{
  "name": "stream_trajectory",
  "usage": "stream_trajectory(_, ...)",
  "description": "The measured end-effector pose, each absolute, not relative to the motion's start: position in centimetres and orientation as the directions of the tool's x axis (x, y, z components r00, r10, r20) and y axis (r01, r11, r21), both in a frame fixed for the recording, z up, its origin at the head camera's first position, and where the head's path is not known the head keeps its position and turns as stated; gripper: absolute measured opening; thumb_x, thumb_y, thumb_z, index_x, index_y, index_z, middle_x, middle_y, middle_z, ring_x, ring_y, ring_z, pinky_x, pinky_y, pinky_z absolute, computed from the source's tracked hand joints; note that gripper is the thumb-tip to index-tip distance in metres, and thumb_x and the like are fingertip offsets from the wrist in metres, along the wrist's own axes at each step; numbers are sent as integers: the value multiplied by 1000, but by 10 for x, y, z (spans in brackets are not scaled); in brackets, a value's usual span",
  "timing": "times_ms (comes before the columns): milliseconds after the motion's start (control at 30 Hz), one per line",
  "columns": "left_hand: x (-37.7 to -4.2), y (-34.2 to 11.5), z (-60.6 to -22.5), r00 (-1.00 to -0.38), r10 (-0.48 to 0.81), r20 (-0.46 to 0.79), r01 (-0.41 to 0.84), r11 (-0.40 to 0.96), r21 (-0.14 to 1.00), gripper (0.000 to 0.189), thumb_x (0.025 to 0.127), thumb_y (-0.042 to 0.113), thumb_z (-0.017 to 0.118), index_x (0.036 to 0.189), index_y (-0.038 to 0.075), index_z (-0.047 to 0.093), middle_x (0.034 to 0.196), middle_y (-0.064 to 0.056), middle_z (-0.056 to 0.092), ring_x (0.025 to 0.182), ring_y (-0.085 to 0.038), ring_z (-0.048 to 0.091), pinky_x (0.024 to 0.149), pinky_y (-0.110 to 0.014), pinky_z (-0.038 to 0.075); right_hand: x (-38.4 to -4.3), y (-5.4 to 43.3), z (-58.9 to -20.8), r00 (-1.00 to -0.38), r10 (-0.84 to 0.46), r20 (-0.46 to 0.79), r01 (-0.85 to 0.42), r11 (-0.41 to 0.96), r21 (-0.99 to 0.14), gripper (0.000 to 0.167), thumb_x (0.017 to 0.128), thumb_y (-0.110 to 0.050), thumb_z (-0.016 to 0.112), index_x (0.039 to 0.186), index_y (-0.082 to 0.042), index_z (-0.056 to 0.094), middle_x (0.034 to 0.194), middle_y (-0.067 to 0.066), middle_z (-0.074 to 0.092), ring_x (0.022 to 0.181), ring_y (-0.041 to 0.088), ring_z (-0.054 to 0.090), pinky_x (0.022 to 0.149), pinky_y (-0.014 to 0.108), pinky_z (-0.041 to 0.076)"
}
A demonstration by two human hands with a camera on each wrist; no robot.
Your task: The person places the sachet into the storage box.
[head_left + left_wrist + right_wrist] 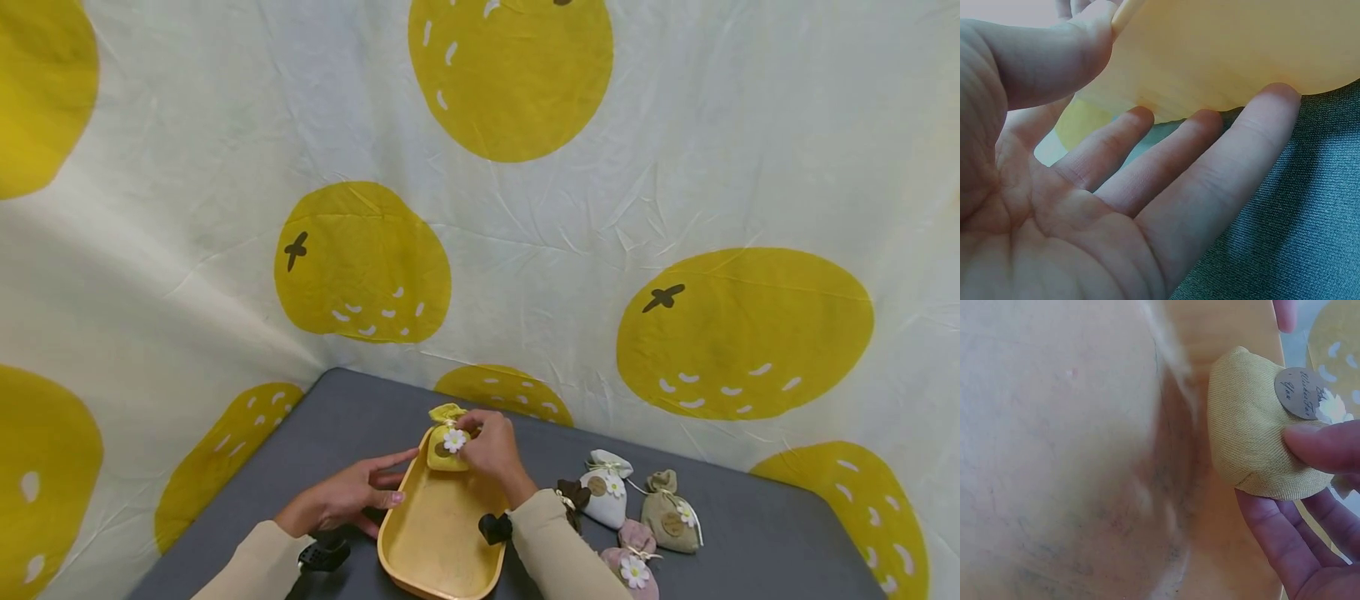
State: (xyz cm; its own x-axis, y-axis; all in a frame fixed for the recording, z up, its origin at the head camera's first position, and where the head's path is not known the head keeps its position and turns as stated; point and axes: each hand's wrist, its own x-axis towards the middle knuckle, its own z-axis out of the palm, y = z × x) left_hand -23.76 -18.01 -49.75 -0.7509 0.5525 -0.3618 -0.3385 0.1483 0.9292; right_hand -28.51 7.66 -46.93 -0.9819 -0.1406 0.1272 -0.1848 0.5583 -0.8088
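A yellow drawstring pouch (pixel 447 450) with a white flower and round brown tag is over the far end of the tan tray (pixel 442 533). My right hand (pixel 491 450) grips it, thumb on the front and fingers behind. In the right wrist view, the pouch (pixel 1254 425) shows its bottom turned toward the tray's inside. At the tray's left side is my left hand (pixel 352 496), fingers spread along the rim and outer wall. The left wrist view shows straight fingers (pixel 1210 175) against the outer wall, the thumb up at the rim.
Right of the tray lie a white pouch (pixel 603 500), an olive-beige pouch (pixel 670 521) and a pink pouch (pixel 633 567). A dark brown pouch (pixel 573 496) is partly hidden by the right sleeve. The grey table (pixel 360 417) meets a fruit-print cloth (pixel 525 317) behind.
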Motion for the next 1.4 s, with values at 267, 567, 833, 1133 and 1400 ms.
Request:
stream_trajectory(267,-239,-179,-497,-744,560,-364,-340,152,928,80,101,15,69,168,23,25,167,-21,36,126,-34,67,77,-54,64,-285,77,-472,-985,-123,120,-170,595,-785,36,67,9,74,90,-17,79,87,0,74,76,15,61,67,30,52)
stream_trajectory(567,-238,-177,-494,-742,556,-374,-345,161,925,80,101,15,69,168,23,25,167,-21,37,128,-34,67,79,-55,63,-287,77,-477,-985,-117,129,-174,621,-764,35,64,8,73,86,-17,78,83,-3,73,78,15,59,71,32,52)
stream_trajectory(833,-235,-176,-494,-738,564,-370,-344,157,926,81,101,15,69,168,23,25,166,-23,38,130,-36,65,79,-55,63,-284,74,-480,-987,-130,93,-157,655,-739,35,69,9,78,91,-17,77,90,-2,73,84,16,59,75,34,55)
stream_trajectory(1133,-237,-176,-497,-737,563,-375,-348,160,924,81,101,16,69,168,23,24,167,-23,36,130,-36,65,79,-55,63,-278,72,-474,-984,-158,86,-173,705,-688,34,73,10,74,94,-16,77,88,-1,72,81,16,58,71,31,51)
stream_trajectory(1400,-236,-181,-496,-738,567,-366,-336,161,928,81,103,19,68,169,21,20,167,-25,33,132,-37,63,82,-56,62,-277,71,-468,-976,-205,70,-200,730,-654,33,77,8,75,102,-13,83,104,4,79,103,28,70,88,44,59)
